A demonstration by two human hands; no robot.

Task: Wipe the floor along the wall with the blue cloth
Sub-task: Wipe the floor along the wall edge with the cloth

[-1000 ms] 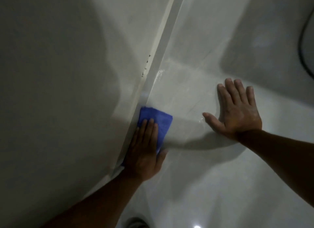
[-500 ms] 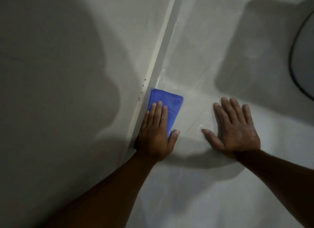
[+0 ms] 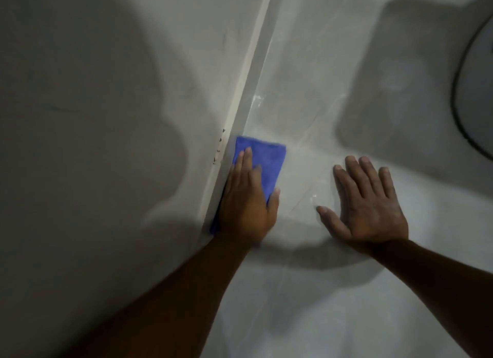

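A folded blue cloth [image 3: 268,161] lies flat on the pale tiled floor [image 3: 306,291], its left edge against the skirting strip [image 3: 246,90] at the foot of the wall [image 3: 106,117]. My left hand [image 3: 246,200] presses down on the cloth with fingers together, covering its near half; the cloth's far end and a small corner by my wrist show. My right hand [image 3: 369,200] rests flat on the bare floor to the right of the cloth, fingers spread, holding nothing.
A dark curved cable or rim [image 3: 458,112] arcs across the floor at the far right edge. A few small dark specks [image 3: 220,144] mark the skirting just left of the cloth. Shadows cover the wall and the floor's upper right.
My left hand has slid the cloth forward along the skirting, away from me. My right hand has stayed planted on the floor. The view has shifted forward a little.
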